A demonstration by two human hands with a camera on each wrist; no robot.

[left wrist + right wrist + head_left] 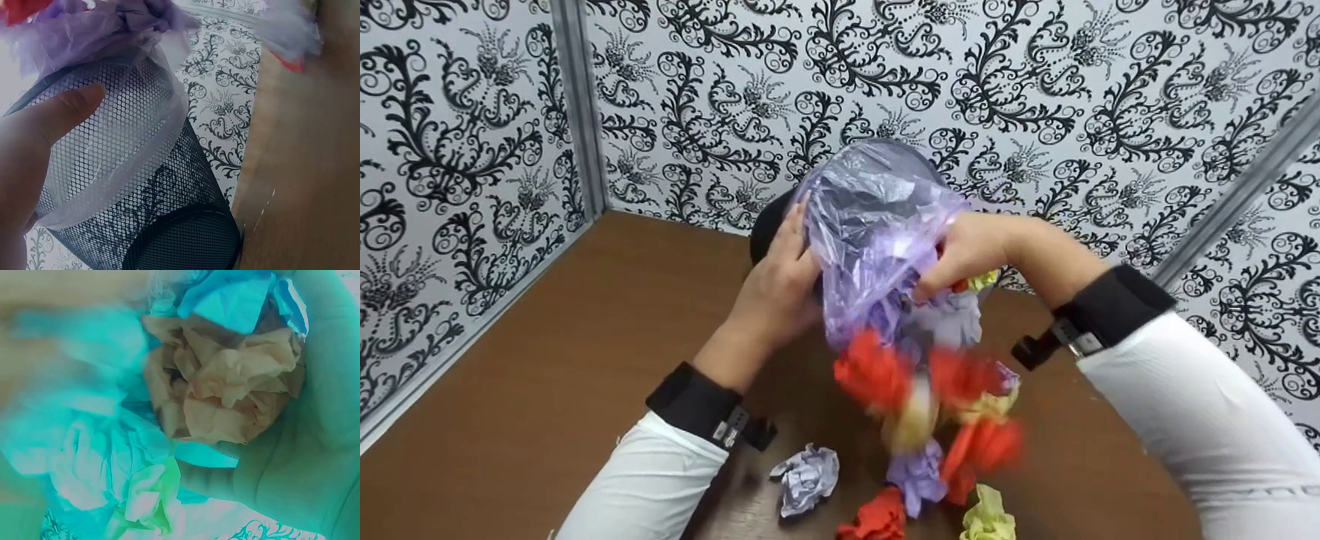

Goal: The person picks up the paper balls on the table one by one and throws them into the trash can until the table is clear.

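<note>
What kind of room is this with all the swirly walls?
Probably a small booth set up for filming, not a home: black-and-white patterned wall panels joined by metal strips close in a bare brown table, where two hands tip crumpled paper from a lined mesh bin.

even, bright light in the head view; the falling paper balls (pixel 930 405) smear with motion blur. the left wrist view is washed out and soft at its top edge. the right wrist view has a strong teal colour cast and blur on its left side.

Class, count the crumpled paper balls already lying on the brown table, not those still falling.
3: lilac ball at left, red ball in the middle, yellow-green ball at right. Blurred falling paper may hide more.
</note>
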